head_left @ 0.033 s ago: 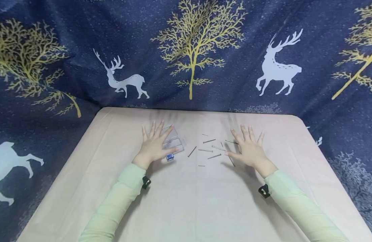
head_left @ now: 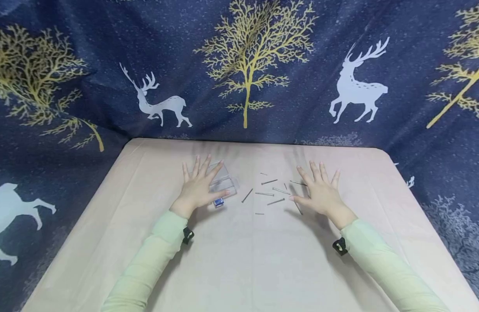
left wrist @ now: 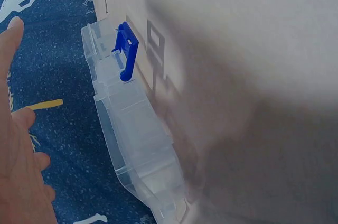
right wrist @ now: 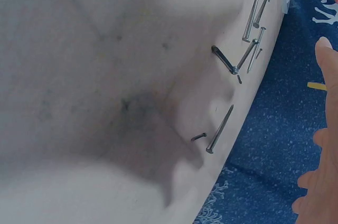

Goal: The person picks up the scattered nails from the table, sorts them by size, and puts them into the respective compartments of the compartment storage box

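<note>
Here both hands hover spread, the left hand [head_left: 198, 186] over the clear box [head_left: 224, 182], the right hand [head_left: 321, 193] beside scattered nails [head_left: 268, 193], seemingly poised to gather.

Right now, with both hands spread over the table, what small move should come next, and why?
Probably the left hand should flip up the blue latch on the clear plastic box. The box looks closed, the nails lie loose on the table beside it, and the right hand hovers open over them, holding nothing.
</note>
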Available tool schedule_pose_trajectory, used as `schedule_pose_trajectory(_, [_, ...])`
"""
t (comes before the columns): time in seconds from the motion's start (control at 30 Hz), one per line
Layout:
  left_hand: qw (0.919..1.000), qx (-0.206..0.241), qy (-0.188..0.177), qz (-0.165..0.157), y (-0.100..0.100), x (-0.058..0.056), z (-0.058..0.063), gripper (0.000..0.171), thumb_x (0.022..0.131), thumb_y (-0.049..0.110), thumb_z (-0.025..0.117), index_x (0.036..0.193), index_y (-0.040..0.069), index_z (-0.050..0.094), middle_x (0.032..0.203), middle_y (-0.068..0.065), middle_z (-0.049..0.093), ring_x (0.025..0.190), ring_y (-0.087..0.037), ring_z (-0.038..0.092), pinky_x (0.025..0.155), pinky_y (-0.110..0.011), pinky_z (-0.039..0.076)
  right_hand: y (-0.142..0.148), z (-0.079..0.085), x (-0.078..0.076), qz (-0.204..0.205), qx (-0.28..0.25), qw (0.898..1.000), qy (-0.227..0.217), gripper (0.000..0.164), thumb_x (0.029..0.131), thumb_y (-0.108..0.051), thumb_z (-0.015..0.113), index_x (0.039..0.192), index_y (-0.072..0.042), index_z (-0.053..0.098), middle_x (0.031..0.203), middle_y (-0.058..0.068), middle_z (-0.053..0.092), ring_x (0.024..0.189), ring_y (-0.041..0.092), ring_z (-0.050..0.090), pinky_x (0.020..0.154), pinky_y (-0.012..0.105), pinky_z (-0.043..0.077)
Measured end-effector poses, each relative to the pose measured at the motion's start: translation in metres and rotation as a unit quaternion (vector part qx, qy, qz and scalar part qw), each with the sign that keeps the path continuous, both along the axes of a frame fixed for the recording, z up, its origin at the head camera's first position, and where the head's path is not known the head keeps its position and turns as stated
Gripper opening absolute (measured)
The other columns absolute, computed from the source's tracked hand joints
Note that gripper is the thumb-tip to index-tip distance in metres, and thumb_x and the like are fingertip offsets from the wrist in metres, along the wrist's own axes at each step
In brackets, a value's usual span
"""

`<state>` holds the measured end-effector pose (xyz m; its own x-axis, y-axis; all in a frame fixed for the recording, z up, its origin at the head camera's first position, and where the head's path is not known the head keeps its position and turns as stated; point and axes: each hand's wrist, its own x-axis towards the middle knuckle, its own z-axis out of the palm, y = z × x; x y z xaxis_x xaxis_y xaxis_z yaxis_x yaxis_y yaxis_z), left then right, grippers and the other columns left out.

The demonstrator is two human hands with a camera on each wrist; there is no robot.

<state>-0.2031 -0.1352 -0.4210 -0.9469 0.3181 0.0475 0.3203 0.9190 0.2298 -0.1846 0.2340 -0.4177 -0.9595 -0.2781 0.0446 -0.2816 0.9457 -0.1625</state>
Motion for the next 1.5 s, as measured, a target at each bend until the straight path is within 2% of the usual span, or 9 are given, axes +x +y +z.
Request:
schedule_pose_trajectory(0.2, [0.9999, 0.002, 0.011, 0.007, -0.002, 0.002, 0.003, 0.087, 0.083, 0.069, 0.052, 0.152, 0.028, 0.020, 0.160, -0.009, -0.001, 0.144, -0.038, -0.011, 0.106, -0.064, -0.024, 0.001, 0.001, -0.001, 0.004, -0.003, 1.000, 0.002, 0.093, 0.082, -0.063, 0.058, 0.152, -0.015, 0.020, 0.157, 0.024, 0.005, 0.141, 0.050, 0.000, 0.103, 0.074, -0.015])
schedule_pose_trajectory(0.47, [0.9979, 0.057, 0.028, 0.011, -0.007, 0.003, 0.011, 0.085, 0.085, 0.055, 0.060, 0.153, 0.023, 0.018, 0.160, -0.014, 0.002, 0.144, -0.043, -0.002, 0.113, -0.067, -0.007, 0.007, 0.006, -0.002, 0.014, -0.007, 0.999, 0.040, 0.092, 0.081, -0.053, 0.066, 0.149, -0.008, 0.025, 0.154, 0.028, 0.013, 0.139, 0.051, 0.012, 0.111, 0.070, 0.011])
schedule_pose_trajectory(0.57, [0.9968, 0.069, 0.036, 0.017, -0.010, 0.004, 0.014, 0.087, 0.085, 0.053, 0.061, 0.153, 0.022, 0.018, 0.159, -0.015, 0.003, 0.144, -0.042, 0.001, 0.115, -0.064, 0.001, 0.008, 0.010, -0.002, 0.017, -0.013, 0.999, 0.048, 0.091, 0.080, -0.049, 0.068, 0.149, -0.007, 0.025, 0.152, 0.030, 0.016, 0.137, 0.053, 0.015, 0.111, 0.069, 0.016])
schedule_pose_trajectory(0.67, [0.9949, 0.081, 0.054, 0.024, -0.014, 0.004, 0.017, 0.087, 0.084, 0.052, 0.063, 0.152, 0.020, 0.020, 0.158, -0.019, 0.008, 0.143, -0.044, 0.011, 0.115, -0.064, 0.013, 0.008, 0.012, -0.003, 0.018, -0.018, 0.998, 0.053, 0.091, 0.080, -0.047, 0.069, 0.149, -0.006, 0.026, 0.151, 0.031, 0.018, 0.136, 0.053, 0.019, 0.110, 0.068, 0.020])
schedule_pose_trajectory(0.87, [0.9888, 0.114, 0.081, 0.052, -0.021, 0.006, 0.023, 0.084, 0.083, 0.047, 0.066, 0.150, 0.017, 0.025, 0.155, -0.023, 0.018, 0.136, -0.046, 0.027, 0.102, -0.067, 0.036, 0.009, 0.016, -0.005, 0.024, -0.038, 0.996, 0.074, 0.086, 0.080, -0.040, 0.071, 0.146, -0.003, 0.030, 0.147, 0.032, 0.027, 0.132, 0.052, 0.028, 0.107, 0.068, 0.029])
schedule_pose_trajectory(1.03, [0.9806, 0.165, 0.070, 0.079, -0.026, 0.008, 0.028, 0.082, 0.084, 0.040, 0.068, 0.149, 0.015, 0.026, 0.152, -0.025, 0.023, 0.134, -0.046, 0.030, 0.096, -0.068, 0.042, 0.010, 0.021, -0.005, 0.012, -0.051, 0.995, 0.084, 0.072, 0.083, -0.032, 0.068, 0.140, 0.000, 0.038, 0.140, 0.032, 0.037, 0.126, 0.050, 0.036, 0.104, 0.066, 0.034])
schedule_pose_trajectory(1.13, [0.9722, 0.206, 0.056, 0.096, -0.029, 0.010, 0.029, 0.080, 0.084, 0.034, 0.069, 0.148, 0.011, 0.028, 0.149, -0.025, 0.027, 0.133, -0.045, 0.032, 0.100, -0.065, 0.040, 0.009, 0.024, -0.002, -0.002, -0.061, 0.995, 0.078, 0.060, 0.085, -0.029, 0.065, 0.133, 0.003, 0.047, 0.135, 0.032, 0.043, 0.124, 0.049, 0.039, 0.104, 0.064, 0.034])
schedule_pose_trajectory(1.33, [0.9570, 0.264, 0.018, 0.120, -0.037, 0.013, 0.027, 0.074, 0.086, 0.028, 0.068, 0.144, 0.001, 0.032, 0.144, -0.029, 0.030, 0.132, -0.046, 0.034, 0.112, -0.058, 0.030, 0.006, 0.023, 0.004, -0.024, -0.084, 0.995, 0.046, 0.045, 0.086, -0.024, 0.064, 0.119, 0.007, 0.057, 0.123, 0.032, 0.053, 0.115, 0.047, 0.048, 0.101, 0.060, 0.040])
schedule_pose_trajectory(1.5, [0.9451, 0.293, -0.017, 0.144, -0.045, 0.013, 0.023, 0.068, 0.088, 0.024, 0.066, 0.141, -0.003, 0.033, 0.139, -0.031, 0.035, 0.124, -0.045, 0.042, 0.107, -0.057, 0.038, 0.003, 0.019, 0.005, -0.030, -0.109, 0.993, 0.012, 0.043, 0.085, -0.020, 0.065, 0.117, 0.007, 0.057, 0.115, 0.030, 0.060, 0.106, 0.046, 0.055, 0.092, 0.060, 0.046])
